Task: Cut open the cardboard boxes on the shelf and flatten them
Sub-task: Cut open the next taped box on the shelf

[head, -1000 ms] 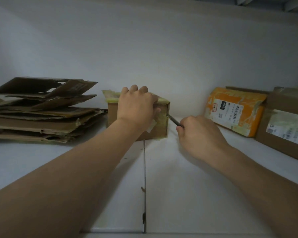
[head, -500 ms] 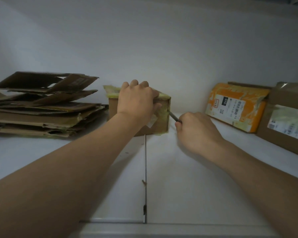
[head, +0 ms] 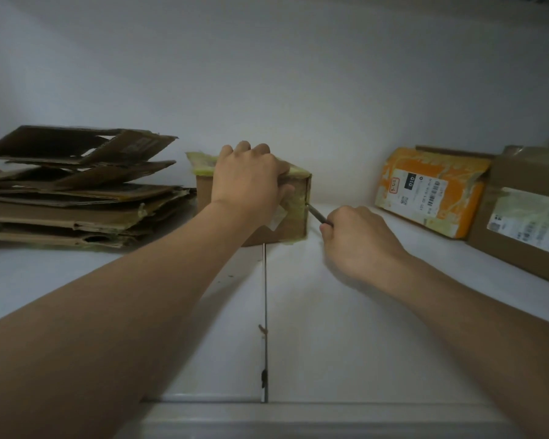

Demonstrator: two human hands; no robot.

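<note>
Left hand (head: pixel 248 182) fingers (head: pixel 243 148) curled over small box (head: pixel 295 223) top: we grip it. Right hand (head: pixel 358 239) fingers (head: pixel 325 228) pinch thin cutter (head: pixel 316 213), tip touching box right edge. Box sits on shelf (head: pixel 330 327); flattened cardboard stack (head: pixel 76 198) left of box, orange parcel (head: pixel 431 191) right of box.

The small box (head: pixel 204 198) is matt brown cardboard, edged in shiny yellowish tape (head: pixel 299 182). The flattened stack (head: pixel 76 201) at the shelf's left edge is rough, torn corrugated cardboard. The thin tool (head: pixel 316 214) looks dark and metallic. The orange parcel (head: pixel 457 201) bears a white paper label (head: pixel 420 194) under wrinkled glossy film. The shelf (head: pixel 330 327) is smooth and white.
</note>
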